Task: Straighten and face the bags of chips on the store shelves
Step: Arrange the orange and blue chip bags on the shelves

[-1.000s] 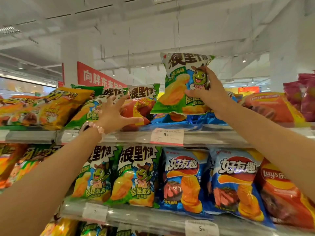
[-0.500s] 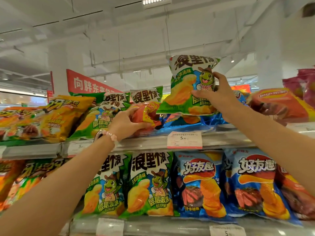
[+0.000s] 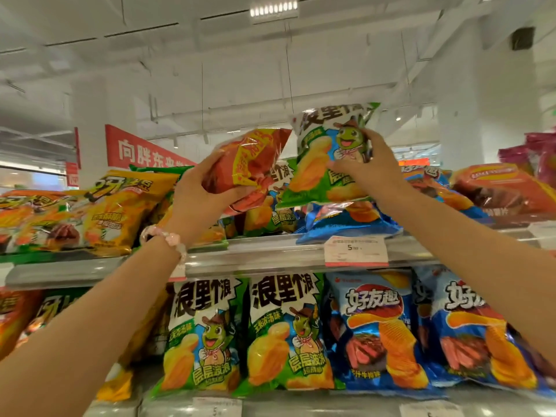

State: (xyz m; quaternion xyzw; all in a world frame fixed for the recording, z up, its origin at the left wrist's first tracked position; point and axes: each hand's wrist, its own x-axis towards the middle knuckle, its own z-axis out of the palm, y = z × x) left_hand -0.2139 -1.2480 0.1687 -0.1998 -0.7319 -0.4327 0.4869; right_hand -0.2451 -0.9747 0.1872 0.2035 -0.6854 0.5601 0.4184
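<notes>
Two hands work above the top shelf point(image 3: 270, 260). Left hand point(image 3: 195, 194) grips a tilted red chip bag point(image 3: 246, 161), lifted off the shelf. Just right of it, right hand point(image 3: 370, 167) holds an upright green chip bag point(image 3: 319, 158) over a blue bag point(image 3: 346, 221) lying flat beneath.

Gripping a red chip bag point(image 3: 246, 164) in the left hand point(image 3: 198, 200) at frame center, pinching a green chip bag point(image 3: 319, 164) in the right hand point(image 3: 367, 167) above the top shelf point(image 3: 255, 260).
</notes>
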